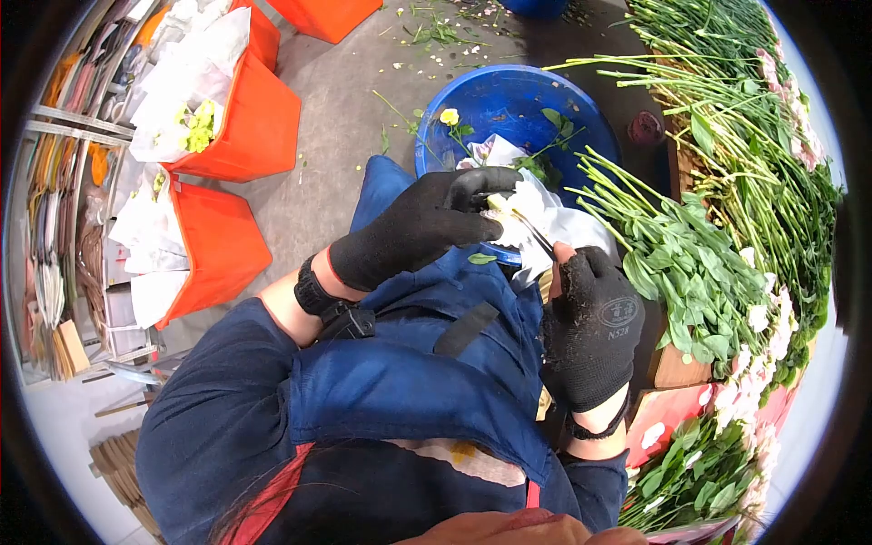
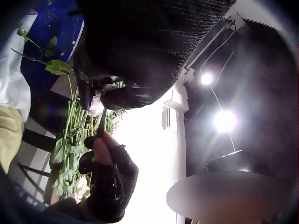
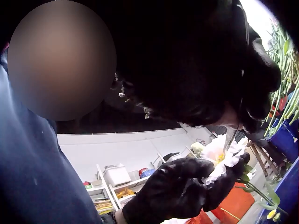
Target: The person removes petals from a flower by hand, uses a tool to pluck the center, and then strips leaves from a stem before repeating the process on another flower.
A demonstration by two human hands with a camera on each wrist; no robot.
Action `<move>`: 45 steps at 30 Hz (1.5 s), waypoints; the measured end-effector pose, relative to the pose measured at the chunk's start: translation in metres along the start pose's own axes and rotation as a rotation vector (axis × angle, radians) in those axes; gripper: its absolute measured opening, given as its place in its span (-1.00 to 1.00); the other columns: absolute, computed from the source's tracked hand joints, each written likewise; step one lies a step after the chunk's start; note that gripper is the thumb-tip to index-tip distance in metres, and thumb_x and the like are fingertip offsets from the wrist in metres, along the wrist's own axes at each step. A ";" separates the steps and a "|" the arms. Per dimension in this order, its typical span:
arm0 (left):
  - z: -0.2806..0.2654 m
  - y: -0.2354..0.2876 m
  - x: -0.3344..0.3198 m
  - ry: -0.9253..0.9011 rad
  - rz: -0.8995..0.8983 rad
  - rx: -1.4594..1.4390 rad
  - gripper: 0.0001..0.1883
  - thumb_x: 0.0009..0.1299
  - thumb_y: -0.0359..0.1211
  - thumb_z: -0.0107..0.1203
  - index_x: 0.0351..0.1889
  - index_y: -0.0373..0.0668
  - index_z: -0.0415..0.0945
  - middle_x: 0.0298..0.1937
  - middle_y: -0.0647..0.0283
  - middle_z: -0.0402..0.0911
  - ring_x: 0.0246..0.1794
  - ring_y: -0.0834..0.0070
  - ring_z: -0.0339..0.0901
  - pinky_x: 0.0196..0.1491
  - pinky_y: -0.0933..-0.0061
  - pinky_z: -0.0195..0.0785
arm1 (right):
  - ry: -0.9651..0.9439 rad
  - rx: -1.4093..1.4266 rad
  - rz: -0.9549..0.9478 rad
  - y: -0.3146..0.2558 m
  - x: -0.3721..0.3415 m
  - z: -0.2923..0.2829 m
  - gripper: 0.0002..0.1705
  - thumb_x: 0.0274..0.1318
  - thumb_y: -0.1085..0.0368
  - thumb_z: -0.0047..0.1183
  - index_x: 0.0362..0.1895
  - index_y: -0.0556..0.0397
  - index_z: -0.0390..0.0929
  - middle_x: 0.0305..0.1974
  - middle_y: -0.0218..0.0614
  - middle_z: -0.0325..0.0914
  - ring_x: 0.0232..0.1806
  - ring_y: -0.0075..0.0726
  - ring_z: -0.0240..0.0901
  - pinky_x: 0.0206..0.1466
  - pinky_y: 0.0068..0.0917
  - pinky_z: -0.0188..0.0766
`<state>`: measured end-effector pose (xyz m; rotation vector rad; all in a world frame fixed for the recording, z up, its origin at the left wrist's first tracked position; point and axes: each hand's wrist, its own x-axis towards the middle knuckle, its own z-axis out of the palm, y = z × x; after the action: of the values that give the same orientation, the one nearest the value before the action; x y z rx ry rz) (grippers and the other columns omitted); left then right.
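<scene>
My gloved left hand (image 1: 413, 222) pinches a pale pink and white flower (image 3: 218, 161) with a yellow centre. In the right wrist view its green stem (image 3: 254, 189) runs out below the fingers. Thin dark tweezers (image 1: 536, 232) are gripped in my right hand (image 1: 595, 318), whose thumb tip is bare of the glove. Their tip reaches in among the petals near the flower's centre. Beneath the hands stands a blue tub (image 1: 504, 95), with white wrapping (image 1: 549, 218), a yellow bloom (image 1: 450, 117) and leafy cuttings in it.
Leafy stems with flower heads (image 1: 695, 286) lie in bundles along the right side. Orange bins (image 1: 259, 123) with white wrapping stand on the floor at the left, in front of shelves (image 1: 73, 127). Petals and leaf scraps (image 1: 440, 34) litter the floor beyond the tub.
</scene>
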<state>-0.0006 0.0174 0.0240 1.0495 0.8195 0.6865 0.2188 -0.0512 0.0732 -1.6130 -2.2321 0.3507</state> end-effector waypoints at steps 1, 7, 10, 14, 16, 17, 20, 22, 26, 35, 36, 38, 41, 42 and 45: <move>0.000 0.001 0.000 0.004 -0.007 -0.005 -0.40 0.31 -0.47 0.15 0.33 -0.38 0.31 0.20 0.13 0.53 0.15 0.48 0.50 0.22 0.51 0.32 | -0.007 0.008 0.005 0.000 0.001 -0.001 -0.54 -0.19 0.39 0.20 -0.06 0.02 0.55 -0.31 -0.19 0.49 -0.29 0.01 0.51 -0.27 -0.13 0.39; 0.003 0.005 0.000 -0.001 0.014 0.001 -0.41 0.30 -0.46 0.14 0.32 -0.37 0.33 0.15 0.17 0.56 0.12 0.52 0.50 0.20 0.53 0.32 | -0.004 0.061 0.012 0.001 0.002 -0.003 -0.54 -0.19 0.41 0.19 -0.05 0.05 0.56 -0.32 -0.18 0.49 -0.30 0.02 0.51 -0.28 -0.13 0.39; 0.004 0.006 0.000 0.011 0.001 0.019 -0.41 0.30 -0.45 0.15 0.32 -0.37 0.33 0.14 0.18 0.56 0.11 0.54 0.50 0.18 0.54 0.32 | 0.039 0.074 0.009 0.005 0.000 0.000 -0.55 -0.19 0.42 0.18 -0.06 0.06 0.57 -0.35 -0.17 0.49 -0.32 0.03 0.50 -0.30 -0.12 0.39; -0.003 -0.004 0.003 0.011 0.077 0.143 -0.41 0.31 -0.44 0.16 0.33 -0.35 0.34 0.13 0.20 0.57 0.09 0.56 0.49 0.15 0.56 0.32 | 0.072 0.087 0.005 0.009 0.000 0.002 -0.56 -0.18 0.44 0.16 -0.07 0.08 0.57 -0.38 -0.17 0.48 -0.35 0.04 0.50 -0.32 -0.11 0.38; -0.007 -0.011 0.004 0.001 0.129 0.214 -0.41 0.31 -0.43 0.16 0.33 -0.34 0.34 0.13 0.21 0.57 0.08 0.57 0.49 0.13 0.57 0.32 | 0.063 0.101 0.006 0.008 0.000 0.000 -0.57 -0.17 0.45 0.14 -0.07 0.07 0.57 -0.38 -0.17 0.48 -0.35 0.04 0.50 -0.32 -0.12 0.38; -0.008 -0.013 0.005 -0.003 0.147 0.237 -0.41 0.31 -0.43 0.16 0.33 -0.34 0.35 0.13 0.21 0.57 0.07 0.57 0.49 0.13 0.57 0.32 | 0.059 0.108 0.007 0.007 0.000 -0.002 -0.58 -0.16 0.46 0.13 -0.07 0.07 0.57 -0.38 -0.17 0.48 -0.35 0.04 0.50 -0.33 -0.12 0.38; -0.008 -0.015 0.005 -0.009 0.151 0.249 -0.42 0.30 -0.43 0.16 0.32 -0.33 0.36 0.12 0.21 0.58 0.06 0.58 0.49 0.12 0.57 0.32 | 0.031 0.098 0.020 0.005 0.001 -0.004 -0.57 -0.16 0.45 0.14 -0.07 0.06 0.57 -0.37 -0.17 0.49 -0.34 0.04 0.50 -0.32 -0.11 0.38; -0.007 -0.011 0.004 -0.008 0.137 0.257 -0.42 0.30 -0.44 0.16 0.32 -0.33 0.36 0.12 0.22 0.58 0.06 0.58 0.49 0.12 0.57 0.33 | 0.036 0.081 0.005 0.006 0.000 -0.002 -0.56 -0.17 0.44 0.15 -0.06 0.06 0.57 -0.36 -0.17 0.49 -0.34 0.04 0.50 -0.32 -0.11 0.38; 0.001 0.003 0.002 0.013 0.054 0.192 -0.43 0.30 -0.45 0.16 0.31 -0.32 0.37 0.11 0.23 0.58 0.06 0.59 0.49 0.11 0.56 0.33 | 0.020 0.042 -0.001 0.006 -0.001 -0.001 -0.54 -0.18 0.41 0.17 -0.05 0.04 0.57 -0.32 -0.18 0.50 -0.32 0.05 0.51 -0.30 -0.11 0.39; 0.002 0.006 0.001 0.014 0.053 0.242 -0.44 0.30 -0.45 0.14 0.31 -0.29 0.40 0.04 0.26 0.59 -0.06 0.63 0.48 0.00 0.61 0.34 | 0.003 0.054 -0.016 0.006 -0.002 -0.005 -0.51 -0.20 0.40 0.17 -0.02 0.03 0.56 -0.31 -0.16 0.49 -0.31 0.06 0.49 -0.26 -0.11 0.38; 0.005 0.013 0.000 0.022 0.021 0.241 -0.44 0.30 -0.45 0.14 0.31 -0.29 0.40 0.04 0.26 0.59 -0.07 0.64 0.47 -0.01 0.62 0.34 | 0.007 0.054 -0.010 0.006 -0.001 -0.004 -0.51 -0.19 0.40 0.16 -0.02 0.04 0.56 -0.31 -0.16 0.48 -0.31 0.06 0.49 -0.27 -0.11 0.38; 0.005 0.015 0.000 0.031 0.035 0.282 -0.44 0.30 -0.44 0.15 0.31 -0.28 0.40 0.01 0.28 0.60 -0.11 0.66 0.46 -0.06 0.64 0.33 | 0.017 0.055 0.002 0.006 -0.001 -0.004 -0.52 -0.19 0.41 0.16 -0.03 0.04 0.56 -0.32 -0.16 0.48 -0.31 0.07 0.49 -0.27 -0.11 0.37; -0.001 0.002 0.004 0.028 0.144 0.358 -0.43 0.29 -0.42 0.17 0.31 -0.27 0.40 -0.06 0.32 0.59 -0.20 0.70 0.44 -0.15 0.67 0.30 | 0.034 0.081 0.008 0.006 0.000 -0.006 -0.55 -0.17 0.42 0.14 -0.04 0.05 0.57 -0.35 -0.16 0.48 -0.33 0.06 0.49 -0.29 -0.11 0.36; -0.003 -0.005 0.005 0.025 0.160 0.349 -0.42 0.29 -0.41 0.18 0.32 -0.27 0.40 -0.08 0.33 0.59 -0.22 0.70 0.42 -0.18 0.68 0.29 | 0.044 0.081 0.003 0.007 -0.001 -0.005 -0.55 -0.17 0.42 0.14 -0.05 0.05 0.57 -0.36 -0.16 0.47 -0.34 0.06 0.48 -0.29 -0.11 0.36; 0.000 0.003 0.003 0.020 0.090 0.292 -0.40 0.29 -0.38 0.19 0.33 -0.26 0.38 -0.11 0.34 0.58 -0.28 0.71 0.38 -0.24 0.69 0.24 | 0.072 0.085 -0.015 0.011 -0.001 -0.002 -0.58 -0.14 0.43 0.13 -0.06 0.06 0.57 -0.38 -0.16 0.47 -0.35 0.06 0.48 -0.31 -0.11 0.35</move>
<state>0.0008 0.0208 0.0258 1.3509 0.9121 0.6667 0.2292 -0.0488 0.0701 -1.5401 -2.1450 0.3720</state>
